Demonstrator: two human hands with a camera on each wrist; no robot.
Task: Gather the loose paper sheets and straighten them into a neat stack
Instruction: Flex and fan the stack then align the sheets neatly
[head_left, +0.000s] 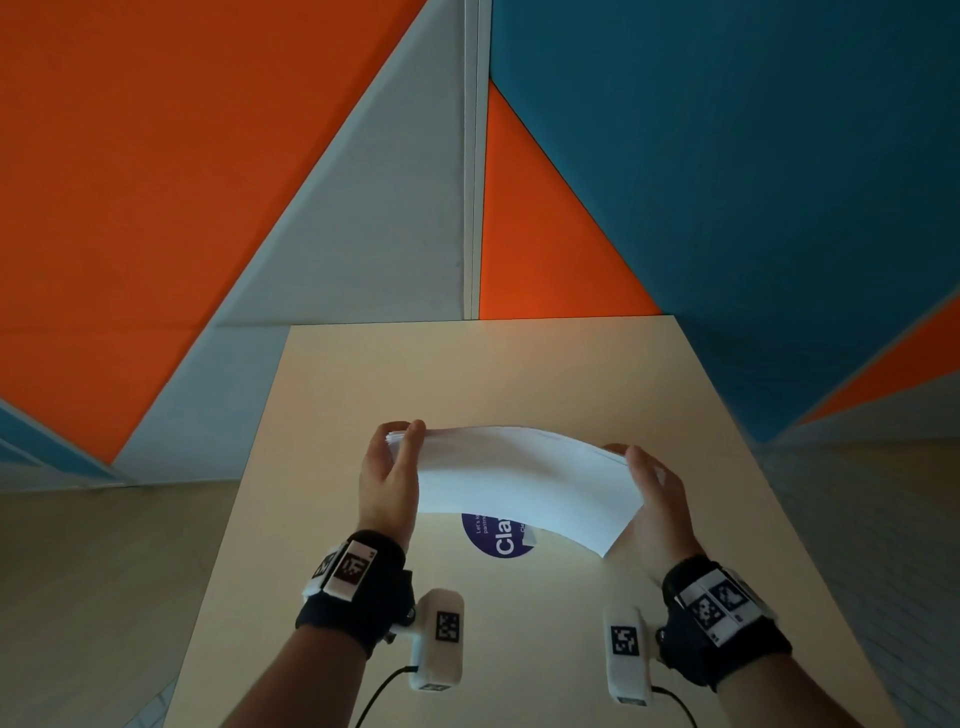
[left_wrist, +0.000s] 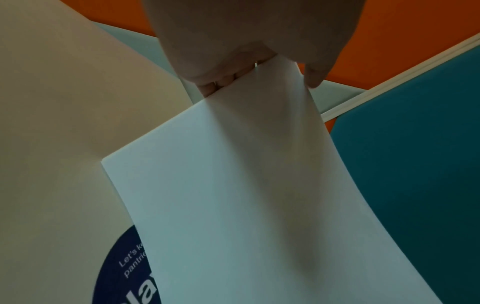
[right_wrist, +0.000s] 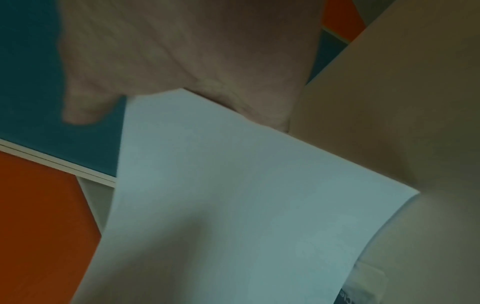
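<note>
The paper stack (head_left: 524, 483) spans the gap between the left hand (head_left: 387, 478) and right hand (head_left: 657, 499), held off the table (head_left: 363, 374). Beyond the grip lies bare tabletop up to the wall panels (head_left: 208, 156). Under the stack only a flat sticker (head_left: 496, 540) shows.

The paper stack (head_left: 524, 483) hid most of the round purple sticker (head_left: 493, 540); only "Cla" and scraps of small print showed below the fingers. Right hand (head_left: 654, 499): its fingers lay behind the sheets in the head view, grip undeterminable. Right wrist view blurred; fingertips (right_wrist: 80, 111) smeared. Left wrist view: fingers (left_wrist: 226, 79) mostly tucked behind the stack's end, palm cut by the top edge. Sheet count unreadable.
</note>
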